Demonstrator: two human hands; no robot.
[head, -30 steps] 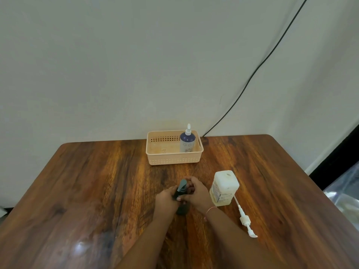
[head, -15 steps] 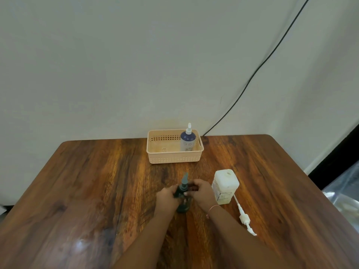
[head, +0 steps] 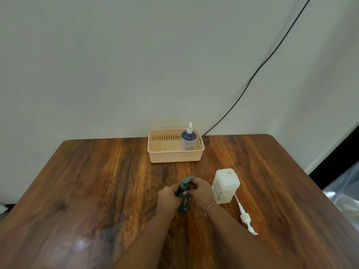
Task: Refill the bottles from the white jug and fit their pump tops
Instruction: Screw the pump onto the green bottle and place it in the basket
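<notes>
A dark green bottle (head: pixel 184 206) stands on the wooden table (head: pixel 97 191) between my hands, with its green pump top (head: pixel 186 181) on its neck. My left hand (head: pixel 168 197) is wrapped round the bottle's shoulder. My right hand (head: pixel 201 190) grips the pump collar from the right. The white jug (head: pixel 225 186) stands just right of my right hand, and its white pump (head: pixel 245 216) lies loose on the table beside it. A blue bottle (head: pixel 188 139) with a white pump top stands in the peach basket (head: pixel 174 158).
The basket sits at the table's back edge against the wall. A black cable (head: pixel 252 78) runs down the wall behind it. The table's right edge borders a dark gap with clear plastic (head: pixel 343 193) beyond.
The green bottle has gone from tilted in my hands to upright on the table, and its pump head now points right. Both hands have stayed on it.
</notes>
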